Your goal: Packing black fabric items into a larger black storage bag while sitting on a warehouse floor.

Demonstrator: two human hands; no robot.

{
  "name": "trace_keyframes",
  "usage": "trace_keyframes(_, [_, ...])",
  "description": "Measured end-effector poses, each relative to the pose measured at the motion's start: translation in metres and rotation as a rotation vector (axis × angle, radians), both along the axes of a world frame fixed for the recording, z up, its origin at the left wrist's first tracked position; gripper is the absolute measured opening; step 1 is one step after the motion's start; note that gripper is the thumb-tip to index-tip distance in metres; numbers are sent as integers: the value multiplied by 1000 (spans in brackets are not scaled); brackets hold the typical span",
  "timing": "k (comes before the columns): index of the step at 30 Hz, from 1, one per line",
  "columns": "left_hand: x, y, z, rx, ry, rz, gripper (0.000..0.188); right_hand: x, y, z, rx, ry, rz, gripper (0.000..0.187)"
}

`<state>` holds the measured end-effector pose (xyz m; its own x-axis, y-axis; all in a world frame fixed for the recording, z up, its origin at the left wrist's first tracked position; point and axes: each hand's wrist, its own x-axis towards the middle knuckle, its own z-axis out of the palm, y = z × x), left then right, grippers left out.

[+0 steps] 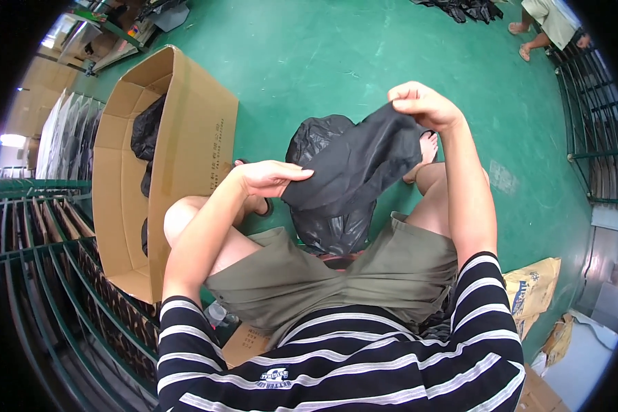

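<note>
Stretched between my two hands is a piece of black cloth (364,151), slanting up to the right. My left hand (271,180) pinches its lower left edge, thumb on top. At its upper right end my right hand (426,106) grips a corner between thumb and fingers. Beneath the cloth, between my legs, stands a shiny black plastic bag (333,233). Its upper part (316,134) shows past the cloth, and the rest of it is covered. What the bag holds cannot be seen.
To my left stands a tall open cardboard box (192,137) with black bundles (147,130) inside. Green metal racks (55,261) line the left side, and another rack (597,117) the right. A paper sack (532,292) lies at right. Another person's legs (535,38) show far right on the green floor.
</note>
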<state>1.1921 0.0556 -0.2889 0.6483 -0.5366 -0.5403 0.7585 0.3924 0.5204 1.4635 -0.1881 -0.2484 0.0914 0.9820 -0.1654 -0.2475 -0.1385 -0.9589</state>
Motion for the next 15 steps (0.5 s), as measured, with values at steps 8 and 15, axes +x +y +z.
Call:
trace_keyframes(8, [-89, -10, 79, 726, -286, -350, 29, -106, -52, 68, -210, -35, 349, 25])
trace_keyframes(15, [-47, 7, 54, -265, -68, 409, 39, -64, 26, 37, -25, 2, -126, 20])
